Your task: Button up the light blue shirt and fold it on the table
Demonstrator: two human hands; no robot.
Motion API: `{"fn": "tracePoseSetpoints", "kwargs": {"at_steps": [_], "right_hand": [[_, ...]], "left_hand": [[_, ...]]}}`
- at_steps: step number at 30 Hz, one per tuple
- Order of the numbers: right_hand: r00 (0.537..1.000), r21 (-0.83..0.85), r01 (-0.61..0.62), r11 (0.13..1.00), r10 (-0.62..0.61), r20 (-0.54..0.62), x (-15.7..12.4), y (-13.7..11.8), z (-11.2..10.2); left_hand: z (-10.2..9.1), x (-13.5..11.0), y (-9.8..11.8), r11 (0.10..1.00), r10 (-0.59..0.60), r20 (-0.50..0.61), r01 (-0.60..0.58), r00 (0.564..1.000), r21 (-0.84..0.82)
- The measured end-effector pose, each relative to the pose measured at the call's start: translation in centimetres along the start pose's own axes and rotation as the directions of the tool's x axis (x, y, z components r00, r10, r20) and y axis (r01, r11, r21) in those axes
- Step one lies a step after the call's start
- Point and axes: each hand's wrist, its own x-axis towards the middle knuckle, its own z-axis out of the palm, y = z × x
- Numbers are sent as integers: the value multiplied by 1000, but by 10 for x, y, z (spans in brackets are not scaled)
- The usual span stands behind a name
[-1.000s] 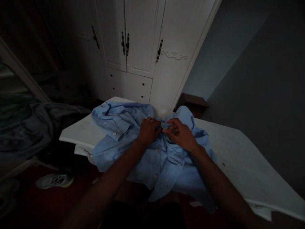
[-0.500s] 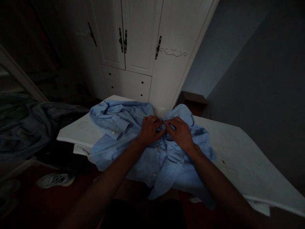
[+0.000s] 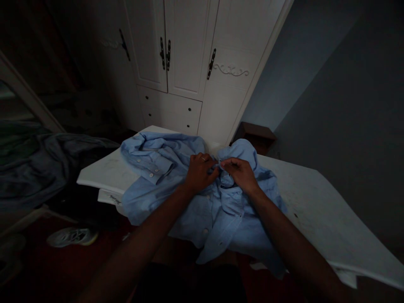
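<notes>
A light blue button-up shirt lies spread on a white table, its lower hem hanging over the near edge. My left hand, with a ring on one finger, is closed on the shirt's front near the collar. My right hand pinches the cloth of the other front edge, its fingertips almost meeting those of the left. Whatever button or buttonhole lies between the fingertips is too small and dark to make out. The buttoned cuff of one sleeve rests folded at the left.
Behind the table stands a white wardrobe with dark handles. A brown box-like piece of furniture is beyond the table at the right. Dark clothes are heaped at the left, and a shoe lies on the red floor.
My right hand has shifted slightly and its fingers have turned a little, still pinching the cloth. The left hand stays nearly in place. The shirt has hardly moved.
</notes>
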Motion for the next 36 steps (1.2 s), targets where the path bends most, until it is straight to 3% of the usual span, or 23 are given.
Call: {"fn": "tracePoseSetpoints", "kwargs": {"at_steps": [10, 18, 20, 23, 28, 36], "right_hand": [[988, 83, -17, 996, 4, 153, 4, 1, -2], [978, 162, -96, 982, 62, 199, 7, 2, -2], [985, 120, -64, 991, 43, 168, 7, 5, -1], [994, -24, 85, 996, -84, 65, 6, 7, 0], [948, -290, 313, 904, -314, 43, 1, 5, 1], [931, -484, 345, 804, -359, 68, -2, 5, 5]], "left_hand": [[-5, 4, 6, 990, -136, -19, 135, 991, -27], [-2, 7, 4, 965, -209, -29, 201, 977, -170], [0, 7, 1, 961, -196, -23, 187, 980, -204], [3, 6, -3, 969, -145, -9, 140, 989, -203], [4, 3, -4, 981, -133, -9, 130, 991, -145], [2, 4, -3, 986, -115, 22, 117, 993, -120]]}}
